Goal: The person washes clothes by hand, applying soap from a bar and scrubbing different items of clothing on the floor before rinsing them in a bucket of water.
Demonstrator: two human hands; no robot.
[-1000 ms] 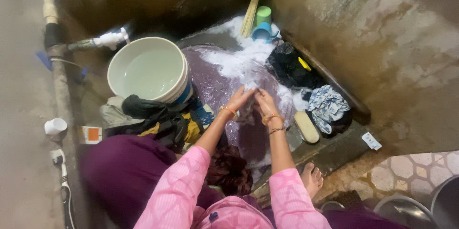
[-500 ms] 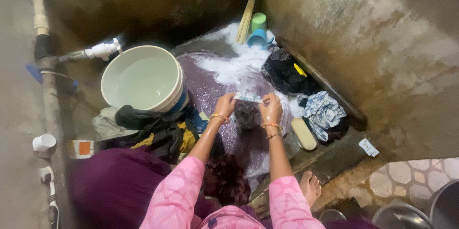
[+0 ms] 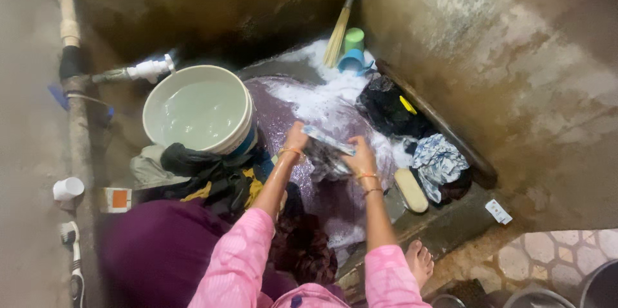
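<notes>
Both my hands hold a small wet dark garment [image 3: 327,153] with a pale band along its top edge, stretched between them above a purple soapy washing stone [image 3: 283,112]. My left hand [image 3: 296,137] grips the band's left end. My right hand [image 3: 359,157] grips the right end. White foam [image 3: 322,92] covers the stone's far side. My sleeves are pink and bangles sit on both wrists.
A white bucket of water [image 3: 199,108] stands left of the stone under a tap [image 3: 149,68]. Dark clothes [image 3: 206,169] lie below it. A broom [image 3: 340,25], two cups [image 3: 353,50], black cloth [image 3: 386,108], patterned cloth [image 3: 439,160] and a scrub brush [image 3: 411,190] lie right.
My hands went from rubbing the garment together to pulling it apart and stretching its pale band; the band now tilts down toward the right.
</notes>
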